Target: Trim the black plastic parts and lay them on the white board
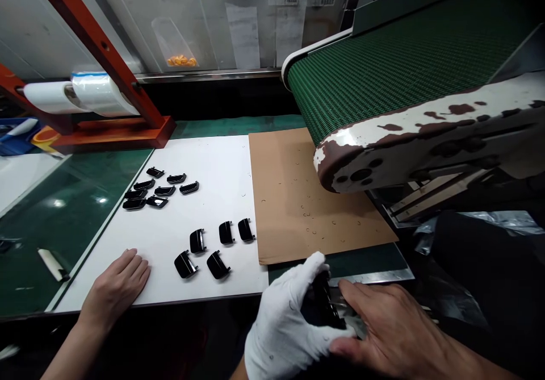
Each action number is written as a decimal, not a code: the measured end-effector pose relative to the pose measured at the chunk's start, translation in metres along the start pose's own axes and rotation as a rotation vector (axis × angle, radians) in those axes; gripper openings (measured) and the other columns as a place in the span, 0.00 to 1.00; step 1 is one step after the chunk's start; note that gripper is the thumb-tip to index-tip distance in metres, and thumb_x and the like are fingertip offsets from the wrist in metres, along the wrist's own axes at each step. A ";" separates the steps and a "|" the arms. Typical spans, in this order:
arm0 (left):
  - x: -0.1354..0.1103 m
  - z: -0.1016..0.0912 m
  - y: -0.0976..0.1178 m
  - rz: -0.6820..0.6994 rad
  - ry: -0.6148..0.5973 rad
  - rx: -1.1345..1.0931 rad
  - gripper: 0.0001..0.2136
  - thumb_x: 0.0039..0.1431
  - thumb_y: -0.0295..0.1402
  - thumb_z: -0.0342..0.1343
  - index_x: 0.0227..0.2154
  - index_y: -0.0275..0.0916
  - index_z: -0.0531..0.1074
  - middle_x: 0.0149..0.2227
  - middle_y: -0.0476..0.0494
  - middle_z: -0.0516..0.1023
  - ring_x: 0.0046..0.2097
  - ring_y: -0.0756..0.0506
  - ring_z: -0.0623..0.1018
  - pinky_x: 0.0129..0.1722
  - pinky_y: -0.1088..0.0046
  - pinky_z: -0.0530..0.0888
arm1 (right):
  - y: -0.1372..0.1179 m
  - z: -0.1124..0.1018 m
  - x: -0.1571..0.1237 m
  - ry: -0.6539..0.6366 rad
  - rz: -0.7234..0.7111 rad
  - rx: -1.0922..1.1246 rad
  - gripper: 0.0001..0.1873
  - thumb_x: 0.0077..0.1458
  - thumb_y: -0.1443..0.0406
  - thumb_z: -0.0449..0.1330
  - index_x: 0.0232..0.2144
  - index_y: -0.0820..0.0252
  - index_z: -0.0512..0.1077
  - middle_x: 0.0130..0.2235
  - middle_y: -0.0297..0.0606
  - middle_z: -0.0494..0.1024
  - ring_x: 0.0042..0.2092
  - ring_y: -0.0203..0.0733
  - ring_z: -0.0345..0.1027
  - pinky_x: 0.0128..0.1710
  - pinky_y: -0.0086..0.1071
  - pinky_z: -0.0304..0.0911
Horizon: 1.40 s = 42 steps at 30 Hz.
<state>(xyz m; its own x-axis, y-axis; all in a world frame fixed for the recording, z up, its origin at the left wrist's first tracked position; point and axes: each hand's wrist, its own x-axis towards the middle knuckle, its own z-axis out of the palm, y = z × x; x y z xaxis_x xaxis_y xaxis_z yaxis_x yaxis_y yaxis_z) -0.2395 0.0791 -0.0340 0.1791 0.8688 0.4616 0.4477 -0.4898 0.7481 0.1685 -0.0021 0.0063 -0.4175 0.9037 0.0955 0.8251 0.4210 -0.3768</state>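
Note:
My left hand [285,323], in a white glove, is closed around a small glossy black plastic part [326,303] just off the table's front edge. My bare right hand [392,329] meets it from the right, with forefinger and thumb pinched on the same part. Most of the part is hidden between the two hands. Several more black parts [213,243] lie on the white board [221,164] ahead of my left hand. A further cluster of flatter black parts [159,188] lies farther back left.
Another person's bare hand [119,283] rests flat on the board's near left corner. A brown cardboard sheet [298,198] lies under the end of a green conveyor belt [404,62] at the right. An orange stand with film rolls [85,93] is at the back left.

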 end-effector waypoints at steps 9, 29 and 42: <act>0.013 0.084 0.083 0.016 -0.095 -0.035 0.25 0.47 0.49 0.64 0.51 0.59 0.69 0.34 0.56 0.81 0.40 0.41 0.83 0.34 0.71 0.84 | -0.001 -0.010 0.007 -0.018 0.063 -0.079 0.48 0.44 0.30 0.37 0.35 0.68 0.69 0.22 0.45 0.76 0.21 0.55 0.73 0.19 0.42 0.63; -0.005 0.183 0.140 -0.074 -0.301 -0.080 0.43 0.41 0.42 0.69 0.61 0.62 0.54 0.46 0.53 0.79 0.42 0.35 0.82 0.40 0.63 0.84 | -0.001 -0.006 0.005 -0.029 0.031 -0.083 0.47 0.48 0.32 0.30 0.28 0.64 0.70 0.21 0.44 0.77 0.20 0.53 0.73 0.17 0.41 0.62; -0.005 0.191 0.144 -0.110 -0.252 -0.250 0.37 0.44 0.46 0.68 0.58 0.45 0.63 0.46 0.42 0.79 0.44 0.40 0.81 0.46 0.67 0.79 | 0.003 -0.003 0.003 -0.051 -0.003 -0.064 0.44 0.51 0.34 0.30 0.23 0.61 0.69 0.19 0.41 0.74 0.20 0.48 0.71 0.19 0.36 0.56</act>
<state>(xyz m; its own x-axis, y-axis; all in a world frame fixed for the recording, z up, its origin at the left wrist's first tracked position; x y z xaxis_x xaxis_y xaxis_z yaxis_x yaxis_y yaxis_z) -0.0085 0.0184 -0.0195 0.3659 0.8926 0.2635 0.2542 -0.3682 0.8943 0.1713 0.0024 0.0081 -0.4378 0.8977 0.0492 0.8455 0.4297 -0.3170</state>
